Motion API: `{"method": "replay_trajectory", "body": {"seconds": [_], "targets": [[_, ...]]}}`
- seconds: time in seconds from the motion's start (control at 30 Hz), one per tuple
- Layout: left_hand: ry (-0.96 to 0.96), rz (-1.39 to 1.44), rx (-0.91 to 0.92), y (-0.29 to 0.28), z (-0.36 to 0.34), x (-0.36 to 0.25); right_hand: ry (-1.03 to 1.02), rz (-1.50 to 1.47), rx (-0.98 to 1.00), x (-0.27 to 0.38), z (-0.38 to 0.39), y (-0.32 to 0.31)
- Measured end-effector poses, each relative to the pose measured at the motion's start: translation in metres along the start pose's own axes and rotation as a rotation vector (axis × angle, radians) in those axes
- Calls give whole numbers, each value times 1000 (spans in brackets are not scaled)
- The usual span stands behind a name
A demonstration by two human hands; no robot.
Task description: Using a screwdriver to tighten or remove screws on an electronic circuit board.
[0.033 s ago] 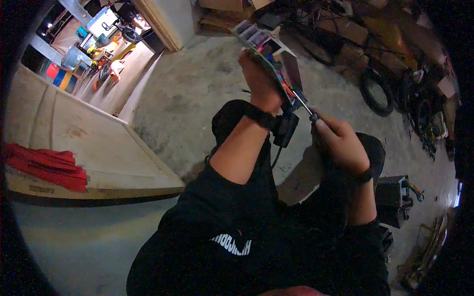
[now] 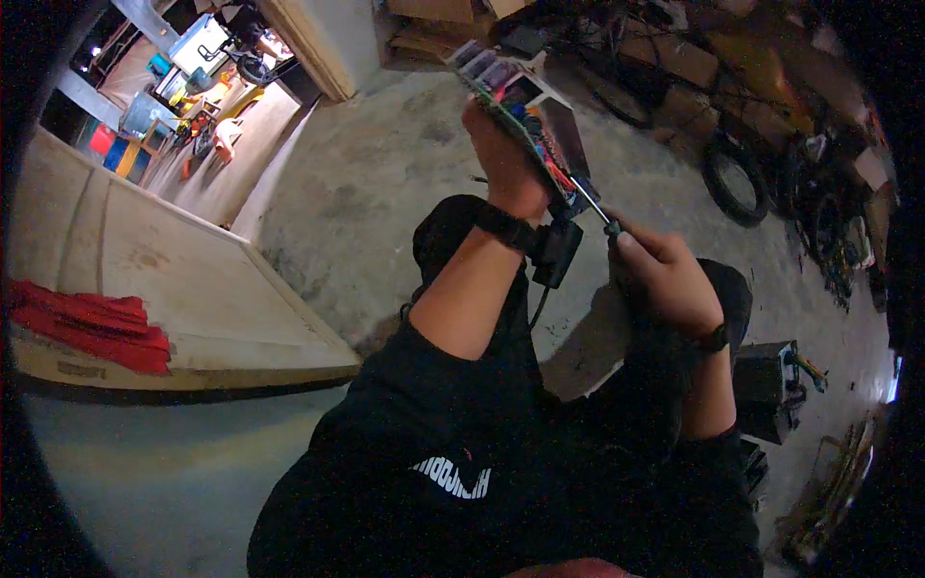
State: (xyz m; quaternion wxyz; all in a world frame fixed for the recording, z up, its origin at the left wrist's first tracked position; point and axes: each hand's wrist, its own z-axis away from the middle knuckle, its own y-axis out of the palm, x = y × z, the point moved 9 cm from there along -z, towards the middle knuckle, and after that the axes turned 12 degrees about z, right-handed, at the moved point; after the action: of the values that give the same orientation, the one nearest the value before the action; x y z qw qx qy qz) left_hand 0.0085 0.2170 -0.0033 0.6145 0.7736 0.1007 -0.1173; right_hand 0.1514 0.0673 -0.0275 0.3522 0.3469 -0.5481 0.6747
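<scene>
Screwdriver: dark handle and bright thin shaft, right of centre in the frame, pointing up and left toward the lower end of the circuit board.
Circuit board: a green board crowded with parts and coloured wires, held tilted off the floor at upper centre; a dark plate stands along its right side.
Left hand: this hand supports the board from its left and underside; its fingers are mostly hidden behind it, so their exact spread cannot be told.
Right hand: this hand has its fingers closed round the handle, thumb laid along it.
Tip contact: whether the shaft's end touches a part or a wire is too small to tell.
Wrists: a black strap with a black box on the left, a dark band on the right.
Floor: stained grey concrete across the middle.
Right side: a metal case with loose wires at lower right, a tyre and cardboard above.
Left side: red cloth on a pale panel; a lit doorway fills the upper left.
</scene>
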Motion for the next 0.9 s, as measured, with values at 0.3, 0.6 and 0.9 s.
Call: {"method": "replay_trajectory", "body": {"seconds": [0.3,0.6,0.9], "targets": [[-113,117,17,-1,4,9,116,-156,-86,0,-2,5],[-13,-15,27,-21,0,11,-306,867,-693,48,24,-8],[-156,98,186,-59,-5,26,-75,174,-336,19,7,-15]]}}
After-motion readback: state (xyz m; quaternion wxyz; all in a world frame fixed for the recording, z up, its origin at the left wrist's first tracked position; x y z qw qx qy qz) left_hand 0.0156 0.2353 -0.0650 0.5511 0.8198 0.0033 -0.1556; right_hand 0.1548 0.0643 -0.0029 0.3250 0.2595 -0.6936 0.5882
